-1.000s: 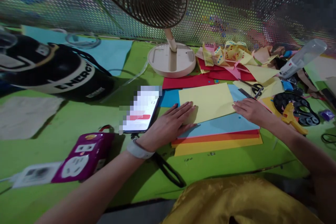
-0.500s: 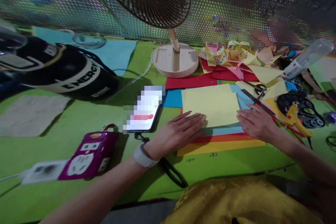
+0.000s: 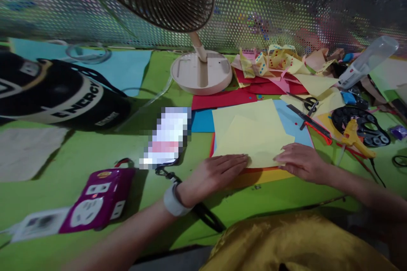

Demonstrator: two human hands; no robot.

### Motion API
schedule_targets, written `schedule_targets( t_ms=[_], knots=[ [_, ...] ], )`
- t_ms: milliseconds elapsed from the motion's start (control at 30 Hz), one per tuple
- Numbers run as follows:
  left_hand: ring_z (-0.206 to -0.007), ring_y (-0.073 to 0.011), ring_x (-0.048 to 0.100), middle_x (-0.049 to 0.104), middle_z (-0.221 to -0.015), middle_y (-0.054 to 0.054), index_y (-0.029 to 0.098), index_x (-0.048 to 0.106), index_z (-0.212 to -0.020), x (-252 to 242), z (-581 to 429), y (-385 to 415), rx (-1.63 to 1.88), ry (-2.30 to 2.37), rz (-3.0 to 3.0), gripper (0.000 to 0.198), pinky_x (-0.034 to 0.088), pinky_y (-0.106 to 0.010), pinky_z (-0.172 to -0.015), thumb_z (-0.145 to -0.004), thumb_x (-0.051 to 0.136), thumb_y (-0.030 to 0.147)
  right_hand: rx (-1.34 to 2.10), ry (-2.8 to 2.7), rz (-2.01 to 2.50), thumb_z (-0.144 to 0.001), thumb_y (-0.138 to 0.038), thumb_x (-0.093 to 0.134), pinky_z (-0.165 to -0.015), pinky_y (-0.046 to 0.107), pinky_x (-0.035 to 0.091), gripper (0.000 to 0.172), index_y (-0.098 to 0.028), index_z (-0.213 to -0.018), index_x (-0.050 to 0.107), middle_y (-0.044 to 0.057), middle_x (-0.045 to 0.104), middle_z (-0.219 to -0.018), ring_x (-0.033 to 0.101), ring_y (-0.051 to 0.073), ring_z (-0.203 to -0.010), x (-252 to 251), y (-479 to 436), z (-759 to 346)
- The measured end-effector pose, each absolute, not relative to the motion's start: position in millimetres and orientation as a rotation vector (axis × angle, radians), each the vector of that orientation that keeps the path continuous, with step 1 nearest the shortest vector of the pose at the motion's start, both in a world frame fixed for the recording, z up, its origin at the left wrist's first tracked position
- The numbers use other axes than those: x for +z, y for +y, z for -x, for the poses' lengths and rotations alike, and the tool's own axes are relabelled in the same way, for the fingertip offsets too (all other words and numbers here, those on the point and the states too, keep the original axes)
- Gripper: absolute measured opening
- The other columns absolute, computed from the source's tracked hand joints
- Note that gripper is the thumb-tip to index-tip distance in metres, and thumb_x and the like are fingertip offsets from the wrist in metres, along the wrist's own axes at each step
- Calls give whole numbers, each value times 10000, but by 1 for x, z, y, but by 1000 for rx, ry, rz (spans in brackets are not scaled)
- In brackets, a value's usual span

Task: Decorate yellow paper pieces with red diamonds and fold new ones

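A pale yellow sheet of paper (image 3: 251,135) lies on a stack of coloured sheets (image 3: 289,123) on the green table (image 3: 95,156). My left hand (image 3: 216,171) lies flat with its fingers stretched out on the sheet's near left corner. My right hand (image 3: 299,161) presses flat on the near right edge, where a fold of the yellow sheet shows. A white band is on my left wrist. Neither hand holds anything.
A phone (image 3: 167,137) lies left of the stack. A fan (image 3: 200,72) stands behind it. Paper scraps (image 3: 276,67), scissors (image 3: 307,102), a cutter (image 3: 310,123), a yellow glue gun (image 3: 354,133) and a black palette (image 3: 365,125) lie right. A purple power strip (image 3: 95,197) and a black helmet (image 3: 63,93) sit left.
Both hands slid toward me along the yellow sheet, which now lies nearer and shows a folded layer. The view shifted slightly.
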State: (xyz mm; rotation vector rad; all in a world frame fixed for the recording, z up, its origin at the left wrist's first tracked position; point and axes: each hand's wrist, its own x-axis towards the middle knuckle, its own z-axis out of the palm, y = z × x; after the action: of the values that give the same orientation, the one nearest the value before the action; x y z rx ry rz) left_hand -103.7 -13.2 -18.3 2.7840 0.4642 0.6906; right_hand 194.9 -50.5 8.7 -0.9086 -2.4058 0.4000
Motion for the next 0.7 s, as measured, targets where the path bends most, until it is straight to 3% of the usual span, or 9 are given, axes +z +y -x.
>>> schedule_targets(
  t_ms=[133,233,300,400,533,700],
  knots=[
    [-1019,-184,677,711,-1119,-106,156,616,-1081,-16,100,-14,776,614,-2614,193,582,-300,-843,-935,491,149,402,-2346,1100,-906,-467,540,-928,402,523,375,-218,-1175,622,74,721,-1071,652,206,-1043,-1,-45,-200],
    [-898,-182,683,720,-976,-102,150,637,-912,-13,95,-13,796,765,-2489,136,578,-283,-739,-926,502,161,362,-2224,1266,-937,-417,501,-858,378,556,329,-230,-1184,613,69,720,-1033,669,204,-992,-11,-41,-203],
    [-820,-179,665,695,-881,-91,147,632,-845,-12,94,-12,802,870,-2437,137,561,-287,-694,-919,524,186,281,-2198,1345,-952,-375,478,-883,389,548,375,-227,-1291,536,89,688,-1136,647,211,-1053,-14,-41,-202],
    [-772,-170,627,647,-838,-76,150,633,-834,-14,94,-11,774,983,-2368,138,532,-290,-668,-914,547,222,19,-2346,1313,-954,-344,469,-1039,450,439,494,-224,-1426,386,109,554,-1366,495,240,-1285,-15,-44,-197],
    [-756,-160,595,607,-806,-55,159,610,-794,-14,93,-10,721,1053,-2278,160,506,-291,-675,-912,558,253,-127,-2619,1153,-947,-457,449,-1153,523,248,604,-140,-1450,340,128,425,-1476,248,267,-1436,-15,-47,-189],
    [-741,-155,595,597,-812,-49,163,601,-778,-12,91,-10,701,1104,-2278,186,501,-283,-654,-913,550,282,-25,-2755,1152,-941,-582,344,-1150,524,248,704,-79,-1433,362,158,345,-1512,222,276,-1443,-21,-47,-187]
  ],
)
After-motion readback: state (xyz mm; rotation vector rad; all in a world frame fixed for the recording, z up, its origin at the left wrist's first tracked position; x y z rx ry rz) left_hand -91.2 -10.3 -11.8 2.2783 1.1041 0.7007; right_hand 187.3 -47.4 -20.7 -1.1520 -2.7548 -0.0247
